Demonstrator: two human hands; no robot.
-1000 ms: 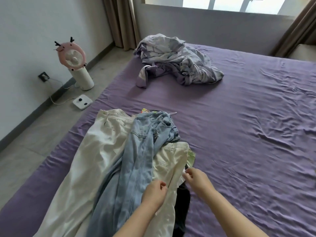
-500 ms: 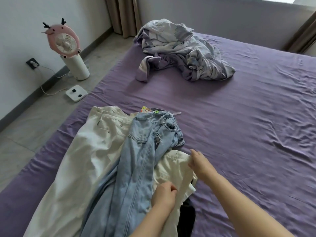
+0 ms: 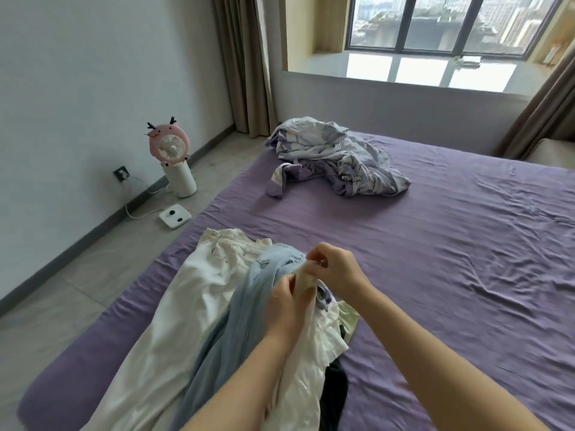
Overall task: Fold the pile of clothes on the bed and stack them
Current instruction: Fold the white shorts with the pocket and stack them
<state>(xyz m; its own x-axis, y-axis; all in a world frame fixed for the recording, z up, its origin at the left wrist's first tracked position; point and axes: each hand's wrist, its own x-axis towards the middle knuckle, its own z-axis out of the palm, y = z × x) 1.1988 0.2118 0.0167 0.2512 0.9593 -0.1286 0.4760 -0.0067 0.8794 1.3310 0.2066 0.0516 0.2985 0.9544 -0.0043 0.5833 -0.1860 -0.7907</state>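
1. Purple sheets covered the bed (image 3: 435, 275) I looked down on.
2. Nearest me lay the clothes pile (image 3: 193, 321): cream trousers, light jeans (image 3: 236, 321), something dark beneath.
3. Above it, my left hand (image 3: 284, 301) and right hand (image 3: 336, 270) both pinched a pale cream garment (image 3: 306, 279), fingers curled tight.
4. Farther off sat a crumpled duvet (image 3: 336, 160); a pink fan (image 3: 169, 146) stood on the floor.

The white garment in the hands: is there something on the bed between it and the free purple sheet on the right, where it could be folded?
Nothing visible blocks it. Both the left hand and the right hand pinch the white garment above the pile, and the purple sheet right of it lies bare. The crumpled bedding lies farther back.
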